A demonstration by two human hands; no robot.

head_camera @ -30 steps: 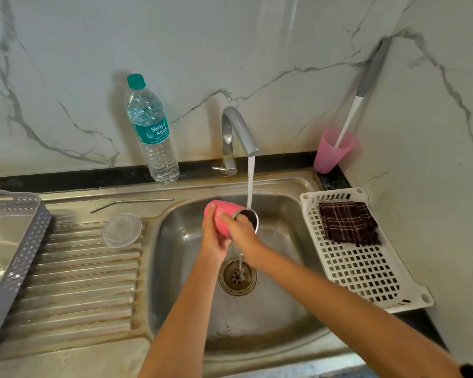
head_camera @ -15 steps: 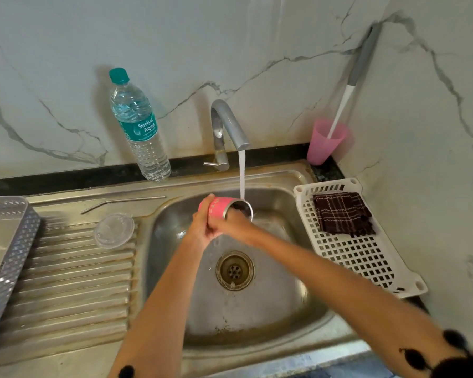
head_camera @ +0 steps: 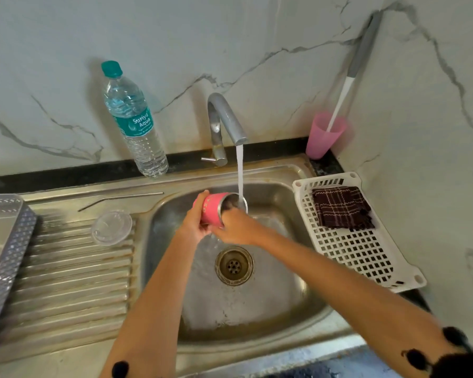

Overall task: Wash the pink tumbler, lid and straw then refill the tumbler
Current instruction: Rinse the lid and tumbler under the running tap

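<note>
Over the sink basin (head_camera: 271, 309), nearest the camera, two bare forearms reaching in above the drain (head_camera: 234, 265). Just beyond the drain, the pink tumbler (head_camera: 212, 208) tipped on its side, mouth toward the stream of water (head_camera: 240, 173) falling from the tap (head_camera: 224, 118). Left hand (head_camera: 194, 225) clenched around the tumbler's base and pink wall; right hand (head_camera: 236, 227) closed on the rim, fingers apparently reaching inside. Rinsing of the tumbler judged under way, not finished. Left of the basin, on the ribbed drainboard (head_camera: 66, 282), the clear lid (head_camera: 111, 227) lying flat and, farther back, the metal straw (head_camera: 120, 199), both apart from the water and seemingly yet to be washed. Right of the basin, a white slotted tray (head_camera: 366, 257) carrying a brown checked cloth (head_camera: 342, 207). Farthest, behind the basin on the worktop, a sealed water bottle (head_camera: 135, 124), probably meant for the refill, and a pink cup (head_camera: 324, 136) holding a brush. Lid, straw and refill judged left to do.
</note>
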